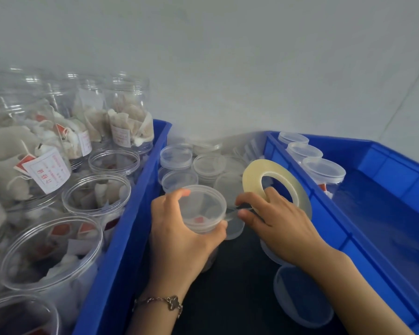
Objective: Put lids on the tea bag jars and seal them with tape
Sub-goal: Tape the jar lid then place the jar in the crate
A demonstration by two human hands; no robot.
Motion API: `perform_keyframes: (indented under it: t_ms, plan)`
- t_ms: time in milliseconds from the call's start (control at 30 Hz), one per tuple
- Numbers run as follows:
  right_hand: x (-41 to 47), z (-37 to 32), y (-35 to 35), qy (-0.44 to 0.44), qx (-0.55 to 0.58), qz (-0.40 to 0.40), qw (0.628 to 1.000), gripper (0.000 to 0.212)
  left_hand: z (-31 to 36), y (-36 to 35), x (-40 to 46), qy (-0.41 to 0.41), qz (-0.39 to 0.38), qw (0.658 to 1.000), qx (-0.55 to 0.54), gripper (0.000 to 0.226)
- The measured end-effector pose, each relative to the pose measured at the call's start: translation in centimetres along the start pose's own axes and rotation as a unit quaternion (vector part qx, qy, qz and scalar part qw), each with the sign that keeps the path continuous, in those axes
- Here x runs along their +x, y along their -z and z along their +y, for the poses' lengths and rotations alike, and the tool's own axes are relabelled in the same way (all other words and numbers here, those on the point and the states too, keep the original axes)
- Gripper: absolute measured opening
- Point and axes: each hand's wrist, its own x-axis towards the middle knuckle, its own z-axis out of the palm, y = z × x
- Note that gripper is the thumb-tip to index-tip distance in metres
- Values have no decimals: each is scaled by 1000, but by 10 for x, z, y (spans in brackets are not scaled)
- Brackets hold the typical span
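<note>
My left hand point(179, 238) has fingers and thumb curled round the lidded jar point(202, 209), gripping it just under the lid, between the two blue bins. Right hand point(273, 218) sits just right of the jar: fingers hooked through the tape roll point(276, 183), thumb and forefinger pinching the tape strip point(237, 210) that runs to the lid edge. Open jars point(82, 228) fill left bin point(131, 213); sealed jars point(322, 170) in right bin point(373, 213); loose lids point(177, 157) far centre.
</note>
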Motion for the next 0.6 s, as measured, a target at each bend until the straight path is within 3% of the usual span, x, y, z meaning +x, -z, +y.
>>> perform_keyframes:
  t_ms: [167, 367, 500, 600]
  plan:
    - [-1, -11, -4, 1, -77, 23, 997, 44, 7, 5, 3, 18, -28, 999, 38, 98]
    - [-2, -21, -16, -8, -48, 57, 997, 26, 31, 7, 23, 23, -145, 955, 257, 127]
    - [-6, -18, -14, -1, -5, 68, 998, 54, 37, -1, 32, -47, -182, 922, 338, 106]
    - [-2, -17, -15, -5, -6, 91, 996, 50, 30, -2, 34, -65, -151, 928, 334, 79]
